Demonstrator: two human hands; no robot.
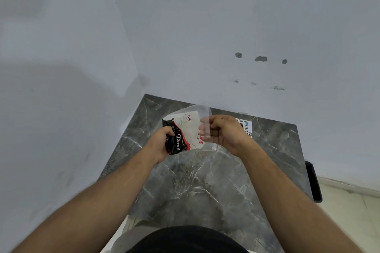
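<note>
A flat packet (186,132), white with a black and red band that reads "Dove", is held above a grey marble table (205,187). My left hand (162,142) grips the packet's black left end. My right hand (223,131) pinches a clear plastic bag (205,123) that lies over the packet's right part. The bag's far edge stands up above the packet. My right fingers show through the plastic.
A white card (246,127) printed "code" and "Dart" lies on the table behind my right hand. A black object (313,183) hangs at the table's right edge. Pale walls close in at the back and left. Light floor shows at the lower right.
</note>
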